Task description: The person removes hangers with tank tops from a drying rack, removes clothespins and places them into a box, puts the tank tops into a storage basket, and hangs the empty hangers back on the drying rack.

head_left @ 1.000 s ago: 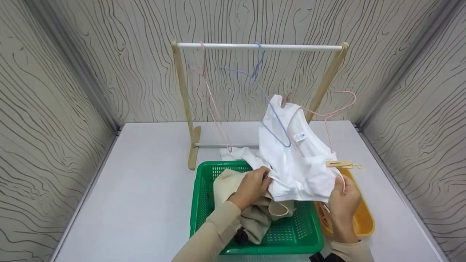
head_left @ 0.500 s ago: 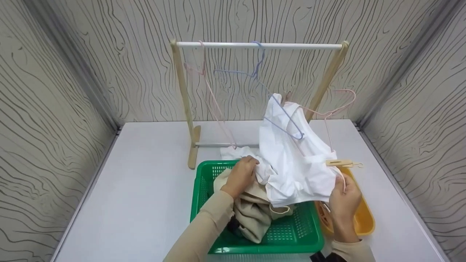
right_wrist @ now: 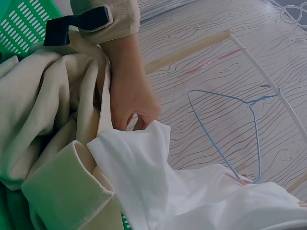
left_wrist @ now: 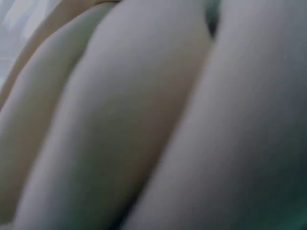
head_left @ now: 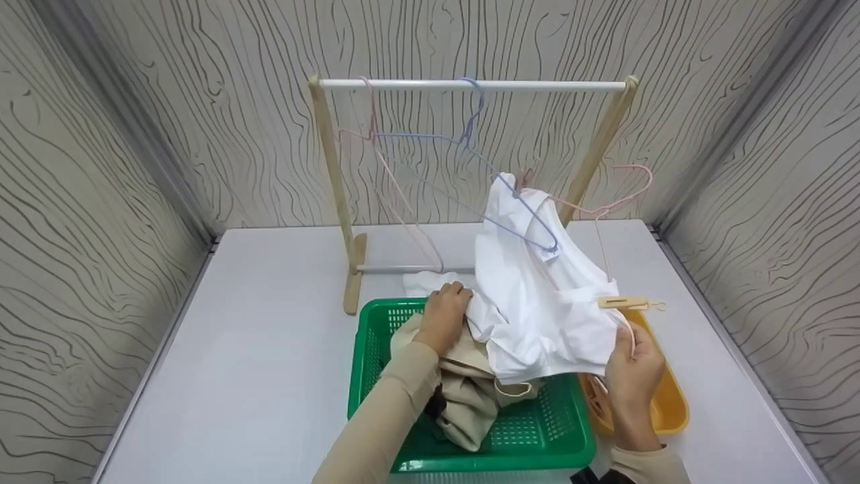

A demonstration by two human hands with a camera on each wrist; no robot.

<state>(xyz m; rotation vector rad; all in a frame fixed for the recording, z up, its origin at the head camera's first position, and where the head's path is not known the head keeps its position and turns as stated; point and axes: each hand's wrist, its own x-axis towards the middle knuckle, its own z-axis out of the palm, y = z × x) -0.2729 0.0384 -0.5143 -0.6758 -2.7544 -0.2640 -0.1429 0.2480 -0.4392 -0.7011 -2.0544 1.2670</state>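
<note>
A white shirt (head_left: pixel 531 309) hangs on a pink clothes hanger (head_left: pixel 628 198), tilted, in front of the drying rack. A beige clothespin (head_left: pixel 621 302) grips its near shoulder; a brownish clip (head_left: pixel 526 180) sits at the far one. My right hand (head_left: pixel 635 373) pinches the hanger's lower corner at the shirt's edge. Over the green basket (head_left: pixel 521 460), my left hand (head_left: pixel 445 316) has its fingers curled on a white cloth part of the shirt; the right wrist view shows this left hand (right_wrist: pixel 132 91) pinching the cloth. Only blurred fingers (left_wrist: pixel 120 110) fill the left wrist view.
Beige clothing (head_left: pixel 463 417) lies in the basket. A yellow bin (head_left: pixel 672 403) with clothespins stands to its right. On the rack's white bar (head_left: pixel 416 85) hang a blue hanger (head_left: pixel 470 138) and a pink wire hanger (head_left: pixel 373 128); the blue one overlaps the shirt in the head view.
My left hand has moved left and slightly away from me, from the shirt's hem to the cloth at the basket's back. The blue hanger has swung. The right hand stays nearly still.
</note>
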